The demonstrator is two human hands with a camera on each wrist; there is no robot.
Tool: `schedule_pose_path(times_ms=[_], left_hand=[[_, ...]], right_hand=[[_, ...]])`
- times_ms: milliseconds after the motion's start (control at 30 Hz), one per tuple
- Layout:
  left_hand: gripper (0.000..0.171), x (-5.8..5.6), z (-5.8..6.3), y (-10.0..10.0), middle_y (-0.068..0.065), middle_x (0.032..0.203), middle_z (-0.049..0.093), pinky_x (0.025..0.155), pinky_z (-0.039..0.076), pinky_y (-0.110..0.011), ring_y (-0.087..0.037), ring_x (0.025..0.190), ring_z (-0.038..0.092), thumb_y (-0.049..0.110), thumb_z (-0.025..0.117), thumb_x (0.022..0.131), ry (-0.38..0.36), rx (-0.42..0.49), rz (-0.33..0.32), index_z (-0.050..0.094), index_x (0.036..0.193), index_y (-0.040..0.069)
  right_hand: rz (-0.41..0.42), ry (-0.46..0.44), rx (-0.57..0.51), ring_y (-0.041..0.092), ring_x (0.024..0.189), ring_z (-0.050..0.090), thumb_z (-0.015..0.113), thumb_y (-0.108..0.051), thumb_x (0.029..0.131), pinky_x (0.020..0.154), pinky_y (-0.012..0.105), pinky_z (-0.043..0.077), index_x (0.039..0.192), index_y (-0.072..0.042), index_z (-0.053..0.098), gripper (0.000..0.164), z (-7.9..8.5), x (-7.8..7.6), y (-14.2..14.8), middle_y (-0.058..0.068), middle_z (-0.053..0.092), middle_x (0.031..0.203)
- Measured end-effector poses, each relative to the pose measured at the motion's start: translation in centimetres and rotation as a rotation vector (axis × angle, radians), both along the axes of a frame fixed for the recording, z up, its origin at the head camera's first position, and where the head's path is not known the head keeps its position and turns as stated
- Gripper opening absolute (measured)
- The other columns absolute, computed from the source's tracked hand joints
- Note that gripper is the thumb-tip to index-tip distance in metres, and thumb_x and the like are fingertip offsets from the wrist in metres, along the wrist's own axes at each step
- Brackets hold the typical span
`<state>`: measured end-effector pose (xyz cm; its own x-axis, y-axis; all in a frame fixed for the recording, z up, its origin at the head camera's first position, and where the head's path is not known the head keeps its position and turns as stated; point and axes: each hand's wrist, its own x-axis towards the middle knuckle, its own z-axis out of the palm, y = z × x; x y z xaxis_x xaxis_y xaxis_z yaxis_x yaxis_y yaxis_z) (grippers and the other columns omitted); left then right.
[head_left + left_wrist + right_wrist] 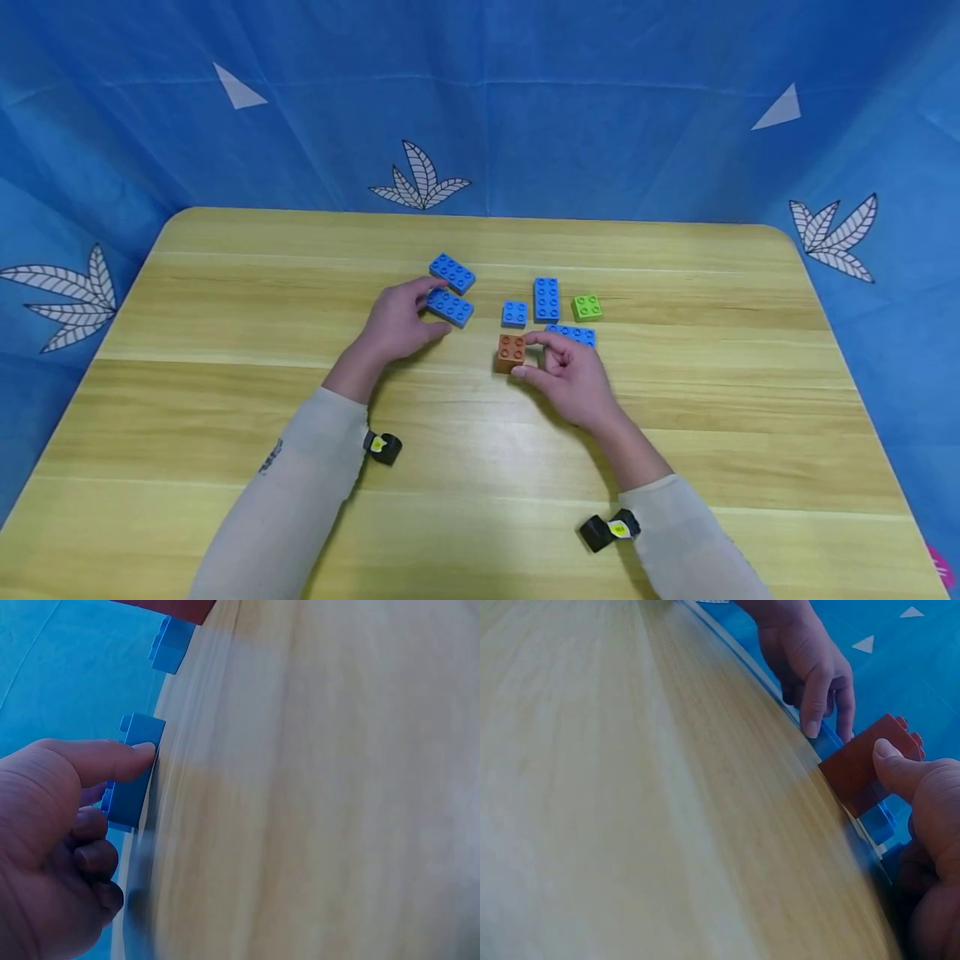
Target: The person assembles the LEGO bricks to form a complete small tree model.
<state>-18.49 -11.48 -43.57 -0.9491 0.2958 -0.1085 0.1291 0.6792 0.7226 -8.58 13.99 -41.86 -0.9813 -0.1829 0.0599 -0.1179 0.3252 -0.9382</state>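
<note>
My left hand point(401, 321) holds a long blue building brick point(450, 307) between thumb and forefinger; in the left wrist view the thumb lies along the side of this blue brick point(135, 784). Just behind it is a second long blue brick point(452, 272). To the right, my right hand point(573, 375) pinches a tall, two-by-two brown brick point(512, 353), studs up. The right wrist view shows the thumb pressed on one face of the brown brick point(866, 765); the fingers on the far side are hidden there. A long blue brick point(573, 333) is partly covered by the right hand.
Beyond the brown brick lie a small square blue brick point(514, 314), an upright-lying long blue brick point(547, 300) and a small green brick point(587, 307). The wooden table point(465, 500) ends at a blue patterned curtain point(570, 150). Both wrists wear black straps.
</note>
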Motion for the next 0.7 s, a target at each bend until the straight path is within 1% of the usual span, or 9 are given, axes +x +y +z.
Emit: schedule_pose_path(times_ms=[33, 133, 200, 267, 367, 500, 600, 700], left_hand=[[0.058, 0.0, -0.03, -0.05, -0.018, 0.137, 0.057, 0.099, 0.045, -0.04, -0.03, 0.123, 0.056, 0.015, 0.082, 0.084, 0.005, -0.003, 0.004, 0.059, 0.136, 0.008], [0.047, 0.07, -0.12, -0.18, -0.016, 0.128, 0.062, 0.095, 0.047, -0.042, -0.028, 0.111, 0.059, 0.016, 0.082, 0.085, 0.007, 0.002, 0.024, 0.063, 0.127, 0.008], [0.041, 0.1, -0.16, -0.23, -0.015, 0.125, 0.063, 0.095, 0.047, -0.043, -0.028, 0.109, 0.059, 0.017, 0.081, 0.085, 0.009, 0.005, 0.033, 0.065, 0.122, 0.008], [0.039, 0.12, -0.2, -0.27, -0.015, 0.126, 0.063, 0.095, 0.047, -0.043, -0.028, 0.111, 0.059, 0.018, 0.081, 0.085, 0.009, 0.008, 0.035, 0.066, 0.12, 0.009], [0.039, 0.14, -0.19, -0.31, -0.016, 0.131, 0.061, 0.099, 0.046, -0.043, -0.03, 0.12, 0.058, 0.019, 0.081, 0.086, 0.008, 0.008, 0.033, 0.066, 0.121, 0.009], [0.035, 0.22, -0.01, -0.38, -0.015, 0.13, 0.061, 0.099, 0.045, -0.044, -0.03, 0.12, 0.057, 0.02, 0.08, 0.088, 0.001, 0.008, 0.034, 0.067, 0.119, 0.01], [0.033, 0.29, 0.11, -0.46, -0.014, 0.128, 0.062, 0.098, 0.046, -0.044, -0.03, 0.117, 0.058, 0.021, 0.079, 0.088, 0.009, 0.008, 0.033, 0.067, 0.117, 0.01], [0.035, 0.33, 0.1, -0.52, -0.014, 0.127, 0.062, 0.098, 0.046, -0.043, -0.03, 0.117, 0.058, 0.021, 0.08, 0.087, 0.018, 0.003, 0.027, 0.068, 0.118, 0.008]], right_hand=[[-0.001, -0.001, -0.001, 0.008, 0.051, 0.027, 0.078, 0.002, 0.084, 0.09, 0.049, 0.048, 0.114, 0.005, 0.068, 0.031, -0.05, 0.0, 0.0, 0.001, 0.031, 0.055], [-0.002, -0.003, -0.003, 0.008, 0.051, 0.027, 0.078, 0.003, 0.084, 0.088, 0.048, 0.048, 0.113, 0.004, 0.068, 0.031, -0.14, -0.03, 0.02, 0.001, 0.031, 0.055], [-0.004, -0.002, -0.004, 0.008, 0.051, 0.027, 0.078, 0.003, 0.083, 0.087, 0.048, 0.048, 0.113, 0.004, 0.068, 0.032, -0.16, -0.04, 0.03, 0.001, 0.031, 0.055], [-0.003, -0.002, -0.009, 0.008, 0.051, 0.027, 0.078, 0.003, 0.083, 0.087, 0.048, 0.048, 0.113, 0.004, 0.068, 0.032, -0.14, -0.03, 0.0, 0.001, 0.031, 0.055], [-0.003, -0.004, -0.018, 0.008, 0.051, 0.027, 0.078, 0.003, 0.083, 0.088, 0.049, 0.048, 0.114, 0.005, 0.068, 0.032, -0.09, -0.01, -0.04, 0.001, 0.031, 0.055], [-0.002, -0.011, -0.022, 0.008, 0.051, 0.027, 0.078, 0.003, 0.083, 0.088, 0.048, 0.048, 0.114, 0.004, 0.068, 0.032, -0.08, -0.02, -0.05, 0.002, 0.031, 0.056], [-0.003, -0.011, -0.018, 0.008, 0.052, 0.027, 0.078, 0.003, 0.083, 0.087, 0.048, 0.047, 0.114, 0.004, 0.068, 0.032, -0.11, -0.04, -0.03, 0.002, 0.031, 0.056], [-0.003, -0.009, -0.019, 0.008, 0.051, 0.027, 0.078, 0.004, 0.083, 0.088, 0.049, 0.047, 0.114, 0.004, 0.068, 0.032, -0.11, -0.01, -0.05, 0.002, 0.031, 0.056]])
